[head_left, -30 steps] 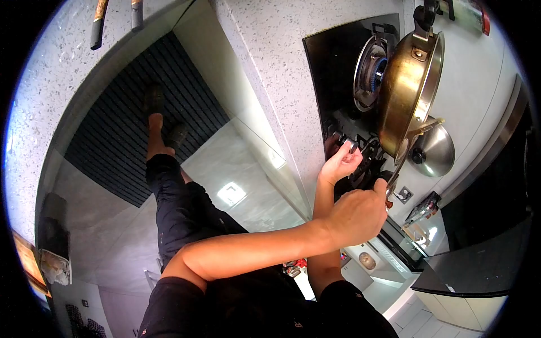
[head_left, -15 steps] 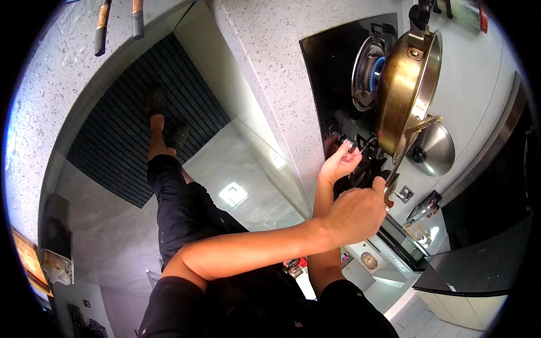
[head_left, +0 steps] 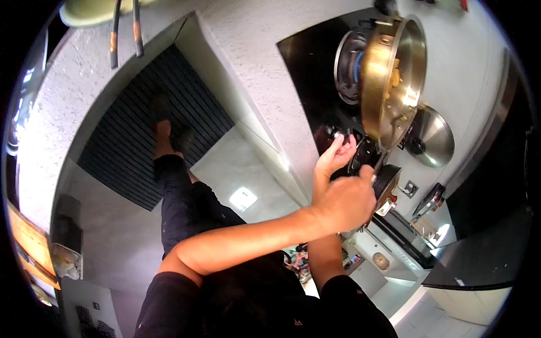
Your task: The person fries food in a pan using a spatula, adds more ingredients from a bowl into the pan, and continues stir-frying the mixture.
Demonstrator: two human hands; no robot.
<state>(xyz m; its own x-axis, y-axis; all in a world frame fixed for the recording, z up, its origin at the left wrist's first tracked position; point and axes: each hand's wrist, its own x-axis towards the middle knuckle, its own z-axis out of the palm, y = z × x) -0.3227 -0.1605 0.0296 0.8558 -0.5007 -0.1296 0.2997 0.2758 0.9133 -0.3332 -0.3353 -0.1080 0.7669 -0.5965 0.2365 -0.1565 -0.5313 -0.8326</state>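
Note:
In the head view, my left hand [head_left: 349, 200] crosses over my right forearm. It is closed around a thin metal handle, apparently the spatula's [head_left: 381, 161], that runs toward the lower rim of the brass-coloured wok [head_left: 373, 84]. The spatula's head cannot be made out now. Yellowish pieces of food [head_left: 395, 73] lie inside the wok, which sits over a burner [head_left: 345, 67] with a blue flame. Lower on the black hob, my right hand [head_left: 335, 156] pinches at a stove knob [head_left: 337, 134], its fingertips slightly blurred.
A steel lid [head_left: 439, 135] with a black knob stands right of the wok. Two dark-tipped chopsticks [head_left: 115, 36] and a pale greenish dish [head_left: 93, 12] are on the speckled counter [head_left: 248, 50] at upper left. A striped dark mat [head_left: 127, 135] covers part of the floor.
The view has shifted, bringing the wok's inside and food into sight. The spatula's head, earlier at the rim, no longer shows clearly. The flame looks dimmer. Both hands stay near the hob.

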